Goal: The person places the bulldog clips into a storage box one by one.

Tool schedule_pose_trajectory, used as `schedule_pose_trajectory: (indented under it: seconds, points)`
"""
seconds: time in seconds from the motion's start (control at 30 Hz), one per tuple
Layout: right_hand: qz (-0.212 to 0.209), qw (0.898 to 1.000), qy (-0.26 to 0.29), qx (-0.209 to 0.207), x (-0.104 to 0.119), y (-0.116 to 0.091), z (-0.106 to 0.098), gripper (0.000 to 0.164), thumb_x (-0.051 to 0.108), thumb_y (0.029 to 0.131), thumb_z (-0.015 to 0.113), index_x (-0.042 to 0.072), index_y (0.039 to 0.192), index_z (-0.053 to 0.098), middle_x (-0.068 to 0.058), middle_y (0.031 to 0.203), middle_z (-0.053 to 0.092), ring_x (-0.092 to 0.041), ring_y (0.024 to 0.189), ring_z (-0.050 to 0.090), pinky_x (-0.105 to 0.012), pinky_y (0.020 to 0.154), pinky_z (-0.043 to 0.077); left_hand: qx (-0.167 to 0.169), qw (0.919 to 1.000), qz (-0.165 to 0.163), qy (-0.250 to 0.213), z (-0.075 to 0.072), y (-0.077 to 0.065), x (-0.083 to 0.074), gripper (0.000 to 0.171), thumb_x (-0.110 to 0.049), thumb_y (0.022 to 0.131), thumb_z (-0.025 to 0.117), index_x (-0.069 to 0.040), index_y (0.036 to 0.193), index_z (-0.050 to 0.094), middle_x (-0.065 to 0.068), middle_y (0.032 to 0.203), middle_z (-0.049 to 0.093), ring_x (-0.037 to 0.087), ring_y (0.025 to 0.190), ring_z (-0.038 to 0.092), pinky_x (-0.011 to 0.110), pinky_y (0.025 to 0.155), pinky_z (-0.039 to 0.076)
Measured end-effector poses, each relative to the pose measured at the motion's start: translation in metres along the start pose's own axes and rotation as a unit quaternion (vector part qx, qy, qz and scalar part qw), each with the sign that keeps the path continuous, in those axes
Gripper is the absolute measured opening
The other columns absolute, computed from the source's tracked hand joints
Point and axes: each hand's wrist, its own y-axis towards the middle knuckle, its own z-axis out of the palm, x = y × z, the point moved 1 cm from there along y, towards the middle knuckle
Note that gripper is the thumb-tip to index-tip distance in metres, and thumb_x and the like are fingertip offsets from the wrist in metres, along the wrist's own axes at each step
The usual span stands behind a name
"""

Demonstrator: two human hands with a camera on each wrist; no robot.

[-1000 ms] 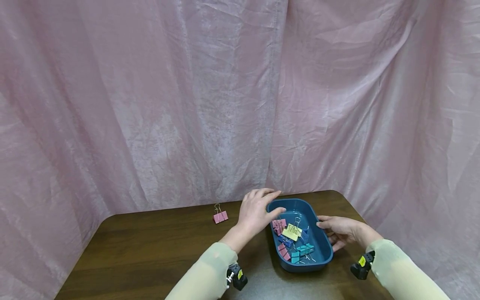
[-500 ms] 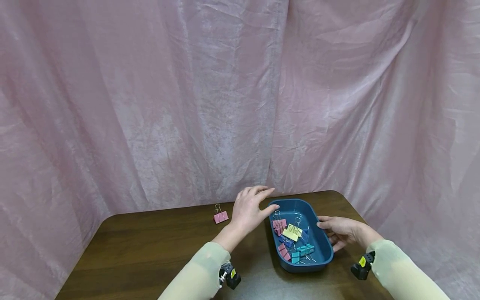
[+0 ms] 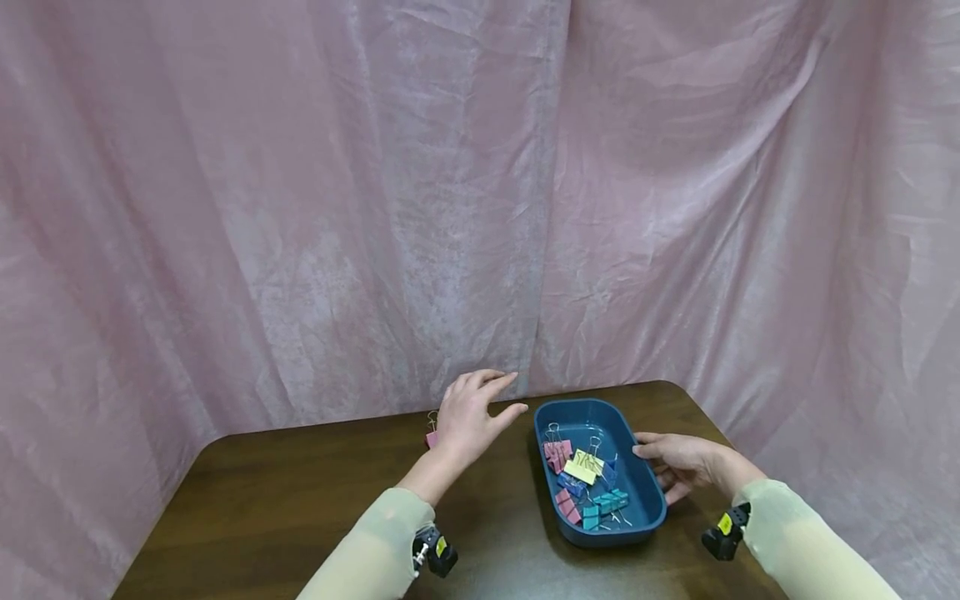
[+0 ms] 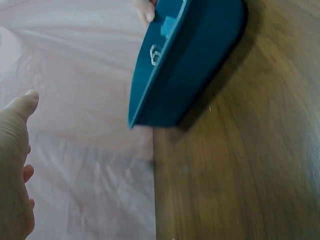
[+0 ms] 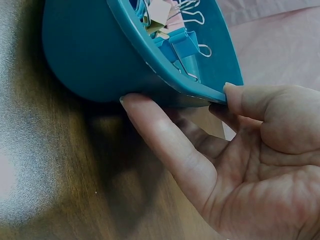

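A dark blue plastic bin (image 3: pixel 651 492) stands on the table toward the right. Inside it lie several binder clips: a pink one (image 3: pixel 557 454), a yellow one (image 3: pixel 581 469) and a teal one (image 3: pixel 611 501) among them. My right hand (image 3: pixel 684 462) holds the bin's right side; in the right wrist view its thumb (image 5: pixel 247 100) is on the rim and the other fingers are against the outer wall and underside. My left hand (image 3: pixel 468 421) hovers left of the bin, thumb and fingers spread, nothing between them. A lone pink binder clip (image 3: pixel 431 439) is partly hidden behind it.
The brown wooden table (image 3: pixel 300 500) has rounded far corners. Behind its far edge hangs a pink curtain (image 3: pixel 420 208). Black wrist cameras sit on both forearms.
My left hand has moved left, away from the bin's left rim, and now partly covers the lone pink binder clip. The right hand and the bin have stayed in place.
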Motion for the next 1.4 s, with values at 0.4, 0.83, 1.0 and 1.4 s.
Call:
schedule_pose_trajectory:
  seconds: [0.4,0.83,1.0,1.4]
  points:
    - [0.0,1.0,-0.006,-0.012,0.002,0.0,-0.001,0.057,0.024,0.11,0.046,0.005,0.16,0.024,-0.019,0.117,0.068,-0.037,0.09,0.072,-0.053,0.071,0.061,-0.033,0.9972,-0.066,-0.003,-0.029,-0.019,0.055,0.05,-0.045,0.089,0.079,-0.028,0.135,0.069,0.0,0.129,0.063,0.03,0.121,0.055,0.054,0.1,0.044]
    - [-0.003,1.0,-0.001,-0.005,0.002,0.003,0.002,0.058,0.024,0.11,0.046,0.005,0.16,0.025,-0.019,0.118,0.067,-0.039,0.093,0.072,-0.054,0.072,0.06,-0.021,0.9882,-0.152,0.006,-0.042,-0.038,0.106,0.051,-0.046,0.09,0.078,-0.024,0.136,0.069,0.004,0.128,0.063,0.034,0.121,0.055,0.057,0.099,0.042]
    - [-0.003,1.0,0.003,-0.008,0.005,0.002,0.0,0.058,0.024,0.11,0.047,0.006,0.16,0.025,-0.02,0.119,0.066,-0.038,0.092,0.072,-0.055,0.072,0.06,-0.028,0.9889,-0.146,0.006,-0.045,-0.04,0.111,0.052,-0.046,0.089,0.078,-0.025,0.136,0.069,0.004,0.127,0.064,0.034,0.12,0.055,0.057,0.098,0.042]
    - [0.005,1.0,0.006,-0.009,0.0,-0.003,0.0,0.058,0.024,0.11,0.047,0.006,0.16,0.025,-0.02,0.119,0.066,-0.038,0.092,0.072,-0.055,0.073,0.06,-0.019,0.9858,-0.167,0.011,-0.057,-0.049,0.123,0.052,-0.047,0.092,0.075,-0.024,0.137,0.067,0.008,0.13,0.062,0.038,0.122,0.054,0.06,0.099,0.041]
